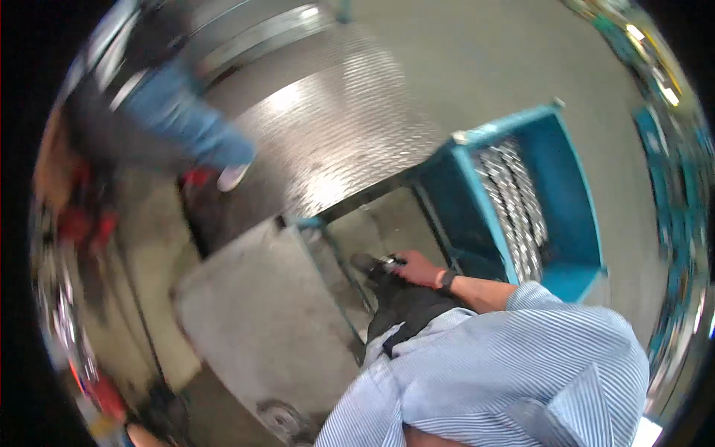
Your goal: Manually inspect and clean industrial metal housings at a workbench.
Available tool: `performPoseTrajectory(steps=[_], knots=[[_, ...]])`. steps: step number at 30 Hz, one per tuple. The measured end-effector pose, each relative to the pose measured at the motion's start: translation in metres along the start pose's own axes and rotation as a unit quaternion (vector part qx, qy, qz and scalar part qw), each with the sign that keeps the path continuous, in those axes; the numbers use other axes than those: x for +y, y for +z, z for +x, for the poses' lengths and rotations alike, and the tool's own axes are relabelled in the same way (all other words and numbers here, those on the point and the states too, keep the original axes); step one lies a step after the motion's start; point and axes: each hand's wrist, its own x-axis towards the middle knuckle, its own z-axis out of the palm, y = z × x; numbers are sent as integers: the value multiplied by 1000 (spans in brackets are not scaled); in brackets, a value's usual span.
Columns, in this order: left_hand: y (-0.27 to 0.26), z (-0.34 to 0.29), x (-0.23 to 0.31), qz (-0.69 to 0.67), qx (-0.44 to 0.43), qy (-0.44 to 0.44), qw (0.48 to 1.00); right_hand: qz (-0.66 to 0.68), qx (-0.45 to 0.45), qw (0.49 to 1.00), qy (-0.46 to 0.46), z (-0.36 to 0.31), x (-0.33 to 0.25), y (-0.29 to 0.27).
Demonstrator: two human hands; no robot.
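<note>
My right hand (418,268), in a reddish glove with a dark band at the wrist, reaches forward above my dark-clothed leg. Its fingers are closed on a small shiny metal part (392,261), whose exact shape is blurred. The dark tip of my shoe (364,262) shows just beyond it. To the right of this hand stands a blue bin (573,186) with rows of shiny metal parts (512,201) inside. A bit of bare arm (434,439) shows under my striped shirt at the lower edge; my left hand itself is out of sight.
A worn grey metal surface (261,305) lies to my left. Ahead is a ridged metal floor plate (335,127). Another person in jeans (179,112) stands at the upper left. A blurred red-gloved hand (106,395), apparently another person's, shows at the lower left.
</note>
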Motion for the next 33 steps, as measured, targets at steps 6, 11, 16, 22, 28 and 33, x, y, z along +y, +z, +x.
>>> performPoseTrajectory(steps=[6,11,16,22,28,33], knots=[[-81,-63,-51,-117,9,-148,982,38,-42,998,-42,13,-4,21],[-170,-187,1,-595,10,-319,738,49,-125,990,-43,30,40,30],[-167,-341,107,-812,107,-461,341,-11,-208,977,-43,39,27,23],[-120,-460,200,-759,137,-618,150,-123,-262,947,-139,36,10,36],[-88,-513,247,-727,234,-633,128,-197,-274,925,-174,29,26,29],[-104,-531,255,-677,75,-693,238,-204,-245,930,-183,-4,39,32]])
